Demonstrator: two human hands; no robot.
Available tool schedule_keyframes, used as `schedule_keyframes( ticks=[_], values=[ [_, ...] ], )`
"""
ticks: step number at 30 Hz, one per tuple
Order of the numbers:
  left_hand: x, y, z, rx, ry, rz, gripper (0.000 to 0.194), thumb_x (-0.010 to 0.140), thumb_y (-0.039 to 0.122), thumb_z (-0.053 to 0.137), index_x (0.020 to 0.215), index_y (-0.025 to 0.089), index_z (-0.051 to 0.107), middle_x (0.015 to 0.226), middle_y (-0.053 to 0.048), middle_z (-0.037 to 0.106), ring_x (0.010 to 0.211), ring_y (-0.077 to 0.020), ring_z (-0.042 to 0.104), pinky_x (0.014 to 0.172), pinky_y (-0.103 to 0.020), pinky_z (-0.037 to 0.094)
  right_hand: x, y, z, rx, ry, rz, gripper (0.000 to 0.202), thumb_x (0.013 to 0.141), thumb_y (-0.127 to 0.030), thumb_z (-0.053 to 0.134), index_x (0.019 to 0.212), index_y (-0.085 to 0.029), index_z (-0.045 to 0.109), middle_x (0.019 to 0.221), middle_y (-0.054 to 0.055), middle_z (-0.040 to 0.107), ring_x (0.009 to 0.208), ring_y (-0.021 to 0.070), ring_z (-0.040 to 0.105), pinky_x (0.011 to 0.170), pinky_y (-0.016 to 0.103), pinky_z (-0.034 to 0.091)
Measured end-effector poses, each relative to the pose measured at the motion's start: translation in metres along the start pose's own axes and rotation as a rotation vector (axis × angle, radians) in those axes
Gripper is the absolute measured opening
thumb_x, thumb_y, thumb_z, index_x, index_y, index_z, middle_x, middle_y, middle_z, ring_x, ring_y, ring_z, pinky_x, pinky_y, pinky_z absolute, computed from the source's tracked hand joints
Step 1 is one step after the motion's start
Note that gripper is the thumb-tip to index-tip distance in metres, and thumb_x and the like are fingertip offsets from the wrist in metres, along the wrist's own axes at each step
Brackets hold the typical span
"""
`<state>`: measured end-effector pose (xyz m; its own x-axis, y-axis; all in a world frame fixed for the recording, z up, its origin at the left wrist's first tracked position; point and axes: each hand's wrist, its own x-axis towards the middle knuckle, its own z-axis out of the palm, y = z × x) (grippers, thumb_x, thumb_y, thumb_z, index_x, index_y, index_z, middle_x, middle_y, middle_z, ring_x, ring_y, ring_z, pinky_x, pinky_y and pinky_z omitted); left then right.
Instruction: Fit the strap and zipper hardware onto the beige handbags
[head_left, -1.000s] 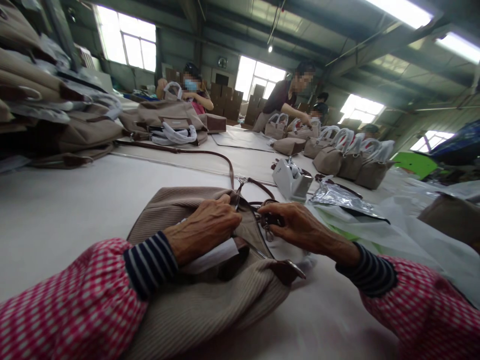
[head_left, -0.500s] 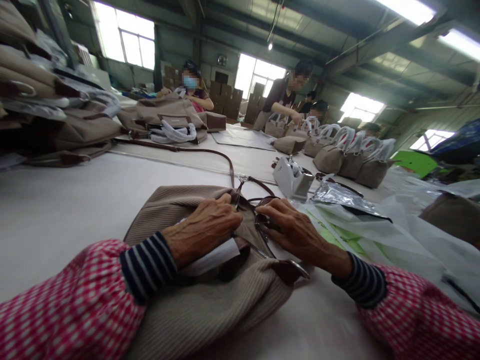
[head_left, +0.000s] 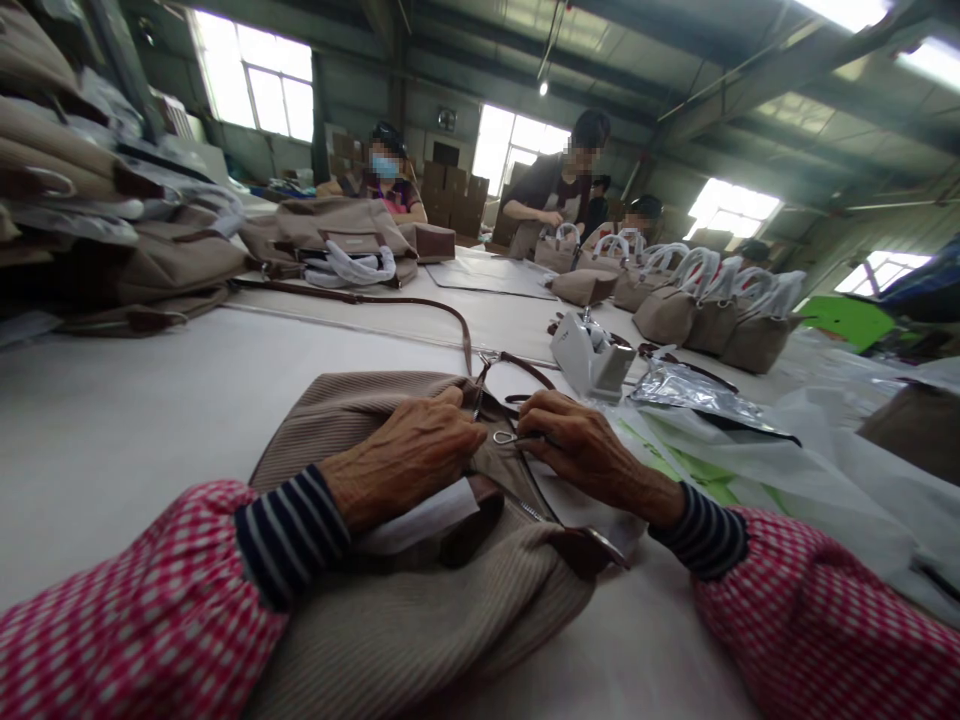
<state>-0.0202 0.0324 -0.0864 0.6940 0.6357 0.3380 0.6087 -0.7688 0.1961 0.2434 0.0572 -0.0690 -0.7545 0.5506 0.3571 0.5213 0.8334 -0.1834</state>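
A ribbed taupe handbag (head_left: 442, 610) lies open on the white table in front of me, its metal zipper and inner lining showing. My left hand (head_left: 412, 455) is closed on the far edge of the bag's opening, beside the zipper; its fingertips are partly hidden. A white tag (head_left: 427, 518) sticks out below it. My right hand (head_left: 574, 440) is closed around a thin dark piece ending in a silver loop (head_left: 504, 437), held just over the opening. Whether this is a strap clasp or a tool I cannot tell. A brown strap (head_left: 457, 330) runs beyond the bag.
A tape dispenser (head_left: 592, 360) stands past my right hand, near a silver plastic packet (head_left: 697, 390). Taupe bags (head_left: 682, 312) with wrapped handles line the right; more are piled at left (head_left: 150, 260). Co-workers (head_left: 566, 190) are across the table. White sheeting (head_left: 840, 470) covers the right.
My right hand has drawn in its fingers and shifted slightly, and the silver loop now shows at its fingertips. My left hand stays put. The standing co-worker has straightened up.
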Motion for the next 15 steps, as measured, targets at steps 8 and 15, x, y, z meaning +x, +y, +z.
schedule_keyframes(
  ticks=[8,15],
  values=[
    [0.000,0.005,-0.007,-0.020,-0.029,-0.046,0.028,0.104,0.024,0.046,0.079,0.018,0.056,0.080,-0.003,0.056,0.075,-0.0190,0.048,0.070,-0.034,0.033,0.019,0.012,-0.005,0.356,0.144,0.406,0.012,0.083,-0.026,0.070,0.076,-0.016,0.071,0.076,0.002,0.069,0.070,0.0150,0.059,0.066,0.027,0.043],
    [0.007,0.014,-0.023,-0.012,-0.123,-0.155,0.027,0.101,0.017,0.048,0.079,0.018,0.062,0.080,-0.004,0.061,0.081,-0.0207,0.056,0.073,-0.033,0.037,0.037,0.008,-0.018,0.579,0.038,0.635,0.027,0.077,-0.038,0.074,0.067,-0.013,0.070,0.060,-0.001,0.060,0.056,0.0103,0.046,0.055,0.026,0.036]
  ],
)
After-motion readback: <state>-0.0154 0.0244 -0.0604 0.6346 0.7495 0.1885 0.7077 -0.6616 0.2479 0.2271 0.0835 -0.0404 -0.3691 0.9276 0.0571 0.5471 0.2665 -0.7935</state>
